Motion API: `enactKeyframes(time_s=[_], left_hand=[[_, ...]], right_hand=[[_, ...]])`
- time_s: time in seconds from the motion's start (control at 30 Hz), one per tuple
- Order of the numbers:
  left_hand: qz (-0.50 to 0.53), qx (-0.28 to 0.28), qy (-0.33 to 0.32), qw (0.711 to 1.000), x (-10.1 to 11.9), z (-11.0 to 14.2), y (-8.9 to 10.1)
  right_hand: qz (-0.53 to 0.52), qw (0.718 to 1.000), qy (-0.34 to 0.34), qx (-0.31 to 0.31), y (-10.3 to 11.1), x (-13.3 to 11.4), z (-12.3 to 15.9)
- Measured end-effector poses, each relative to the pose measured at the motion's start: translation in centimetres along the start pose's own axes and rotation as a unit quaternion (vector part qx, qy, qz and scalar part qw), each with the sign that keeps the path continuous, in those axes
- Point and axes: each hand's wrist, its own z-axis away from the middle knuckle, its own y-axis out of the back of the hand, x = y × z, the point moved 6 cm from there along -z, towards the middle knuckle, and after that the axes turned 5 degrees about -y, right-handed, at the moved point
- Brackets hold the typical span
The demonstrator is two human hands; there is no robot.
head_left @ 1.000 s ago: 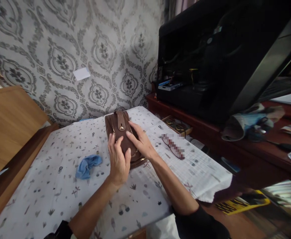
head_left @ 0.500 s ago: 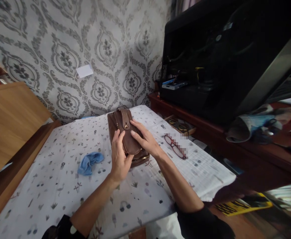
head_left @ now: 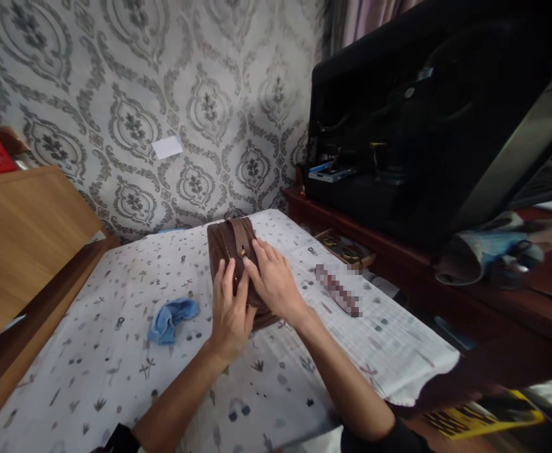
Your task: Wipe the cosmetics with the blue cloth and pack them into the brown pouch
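A brown leather pouch (head_left: pixel 225 242) with a strap and a small metal stud lies on the table with the patterned white cloth (head_left: pixel 115 365). My left hand (head_left: pixel 230 311) rests on its near left side, fingers lying along the leather. My right hand (head_left: pixel 272 278) lies flat over the pouch's right part, fingertips at the strap by the stud. Both hands press on the pouch and hide its near end.
A crumpled blue cloth (head_left: pixel 170 318) lies left of the hands. A blurred patch (head_left: pixel 338 289) sits on the paper to the right. A dark wooden shelf (head_left: pixel 469 302) with a large black box (head_left: pixel 427 119) stands at right, a wooden board (head_left: pixel 16 233) at left.
The pouch, held up tilted between both hands before, now lies lower and flatter on the table. Both hands have come down onto it, the right one spreading over its top.
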Motion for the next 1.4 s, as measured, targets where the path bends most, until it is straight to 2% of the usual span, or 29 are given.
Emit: enactKeyframes(time_s=[0.13,0.33,0.4,0.5,0.53,0.6,0.7,0.8,0.9,1.03,1.4], left_hand=[[0.024,0.012,-0.020,0.999,-0.1,0.1,0.3],[0.140,-0.005,-0.030,0.990,-1.4,-0.1,2.3],[0.201,0.010,0.024,0.979,-2.9,-0.9,3.2],[0.237,0.077,0.177,0.952,-7.2,-2.9,3.8],[0.230,0.089,0.228,0.942,-9.0,-3.8,3.5],[0.225,0.075,0.348,0.907,-12.8,-5.5,2.0],[0.227,0.018,0.420,0.879,-17.2,-8.4,-0.6],[0.252,-0.060,0.476,0.841,-20.1,-9.9,-3.0],[0.264,-0.113,0.507,0.813,-21.7,-10.7,-4.2],[0.259,-0.149,0.521,0.799,-23.1,-11.8,-5.3],[0.187,-0.213,0.499,0.819,-24.9,-15.2,-6.9]], right_hand=[[0.108,0.991,-0.002,0.075,-0.4,-1.9,1.1],[0.104,0.978,0.051,0.172,-0.5,-1.7,1.8],[0.092,0.976,0.065,0.187,-0.4,-1.5,1.9],[0.063,0.978,0.065,0.186,-0.4,-1.2,1.9],[0.051,0.979,0.064,0.185,-0.4,-1.2,1.9],[0.035,0.979,0.066,0.188,-0.3,-1.2,2.1],[0.038,0.977,0.061,0.200,-0.2,-1.1,2.3],[0.039,0.977,0.053,0.201,-0.1,-0.9,2.5],[0.031,0.977,0.055,0.204,-0.1,-0.9,2.6],[0.018,0.975,0.062,0.214,0.0,-0.8,2.7],[-0.004,0.975,0.069,0.211,0.0,-0.5,2.8]])
